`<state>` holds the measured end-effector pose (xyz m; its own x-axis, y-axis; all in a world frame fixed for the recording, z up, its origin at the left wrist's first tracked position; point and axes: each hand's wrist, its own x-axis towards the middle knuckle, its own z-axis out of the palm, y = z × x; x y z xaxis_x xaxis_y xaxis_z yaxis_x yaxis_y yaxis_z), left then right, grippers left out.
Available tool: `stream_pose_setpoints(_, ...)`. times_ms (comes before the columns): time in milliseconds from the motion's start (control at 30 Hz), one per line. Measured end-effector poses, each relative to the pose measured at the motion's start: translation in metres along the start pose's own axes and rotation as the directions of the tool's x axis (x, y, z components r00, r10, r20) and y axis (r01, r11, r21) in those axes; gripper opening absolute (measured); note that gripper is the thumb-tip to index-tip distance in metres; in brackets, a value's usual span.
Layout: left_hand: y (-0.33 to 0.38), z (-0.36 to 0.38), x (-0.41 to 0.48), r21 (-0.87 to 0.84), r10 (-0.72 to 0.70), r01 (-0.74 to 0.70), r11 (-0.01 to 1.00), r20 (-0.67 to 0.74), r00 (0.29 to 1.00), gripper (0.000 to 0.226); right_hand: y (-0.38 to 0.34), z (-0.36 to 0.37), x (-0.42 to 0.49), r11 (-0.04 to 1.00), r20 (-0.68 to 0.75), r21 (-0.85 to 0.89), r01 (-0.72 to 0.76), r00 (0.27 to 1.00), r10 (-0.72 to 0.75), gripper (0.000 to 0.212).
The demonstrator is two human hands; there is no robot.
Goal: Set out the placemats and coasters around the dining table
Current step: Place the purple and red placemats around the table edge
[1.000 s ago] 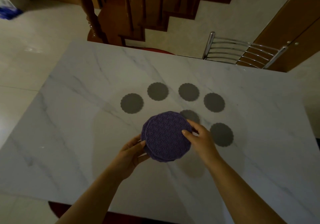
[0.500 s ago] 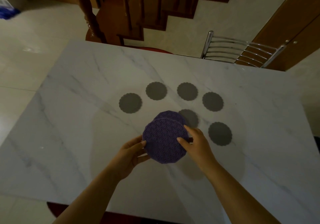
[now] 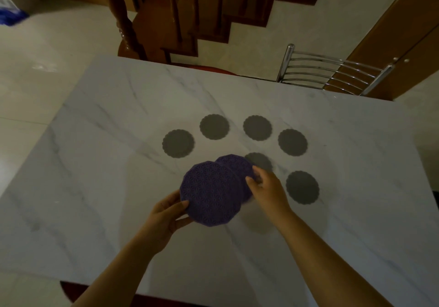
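On the surface (image 3: 107,211), six coasters (image 3: 257,127) are laid out; no placemats are set. One purple placemat (image 3: 210,194) is gripped by the left hand (image 3: 166,214), a second placemat (image 3: 235,166) pinched by the right hand (image 3: 266,188).

metal chair (image 3: 332,74) beyond table; wooden staircase (image 3: 190,14) behind.

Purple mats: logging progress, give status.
Left hand grips front purple round lattice mat; right hand pinches rear purple mat. Six grey scalloped coasters on marble table, one partly hidden.
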<state>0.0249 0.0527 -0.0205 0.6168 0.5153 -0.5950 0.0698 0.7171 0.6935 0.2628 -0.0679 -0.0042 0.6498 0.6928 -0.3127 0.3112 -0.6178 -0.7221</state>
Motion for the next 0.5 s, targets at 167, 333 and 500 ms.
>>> stream_pose_setpoints(167, 0.000, -0.026, -0.003, -0.054, 0.016, -0.019, 0.998, -0.055, 0.998, 0.041, 0.003, 0.020, 0.026, 0.873, 0.151, -0.487, -0.034, 0.981, 0.123, 0.101)
stream_pose_setpoints(333, 0.000, -0.039, -0.006, -0.074, 0.038, -0.044, 0.996, -0.081, 0.996, 0.042, 0.002, 0.037, 0.029, 0.833, 0.097, -0.551, -0.044, 0.988, 0.116, 0.111)
stream_pose_setpoints(500, -0.001, -0.042, -0.007, -0.071, 0.036, -0.042, 0.997, -0.084, 0.996, 0.041, 0.001, 0.043, 0.027, 0.864, 0.049, -0.501, -0.056, 0.995, 0.092, 0.111)
